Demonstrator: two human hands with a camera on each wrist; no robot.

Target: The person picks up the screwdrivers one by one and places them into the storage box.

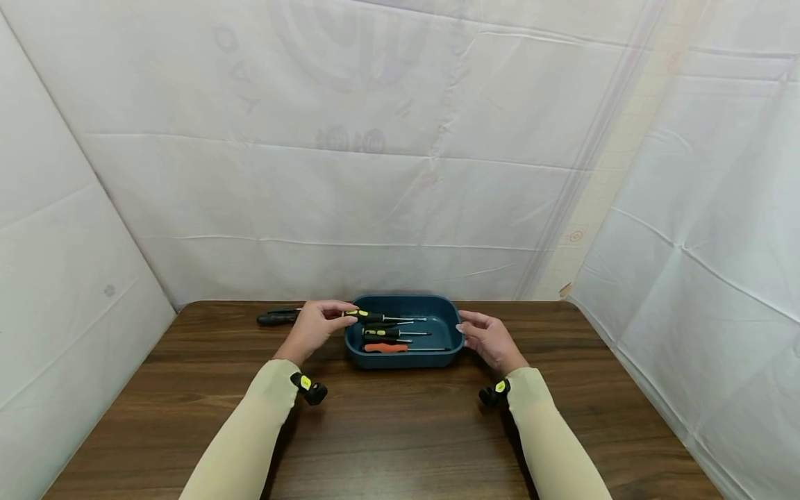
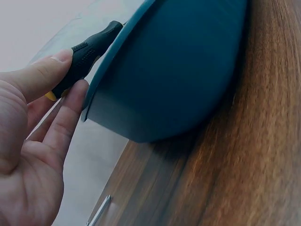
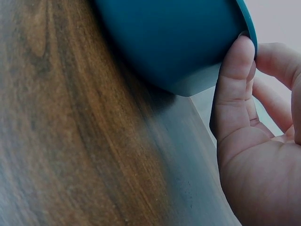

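Head view shows one dark-teal tray (image 1: 400,359), rectangular with rounded corners and smooth matte walls, standing on a brown wood-grain table (image 1: 387,430) near its far edge. Four screwdrivers lie in or over the tray, shafts pointing right: three with black-and-yellow handles and thin metal shafts, and one orange-handled screwdriver (image 1: 385,348) nearest the front wall. A fifth tool, a black-handled screwdriver (image 1: 278,318), lies on the table to the left of the tray, apart from it.

Left hand (image 1: 315,325) pinches the handle end of the rearmost black-and-yellow screwdriver (image 1: 369,316) between thumb and fingers, holding it at the tray's left rim. Left wrist view confirms this: the thumb and a finger grip a black ribbed handle with a yellow end, which crosses the thin edge of the rim.

Right hand (image 1: 490,338) rests at the tray's right wall with fingers relaxed and nearly straight; it grips nothing. Right wrist view shows the thumb tip touching the rim, the other fingers extended behind it.

Both forearms wear beige sleeves, each with one small black-and-yellow wrist device. White creased sheeting encloses the table on three sides.
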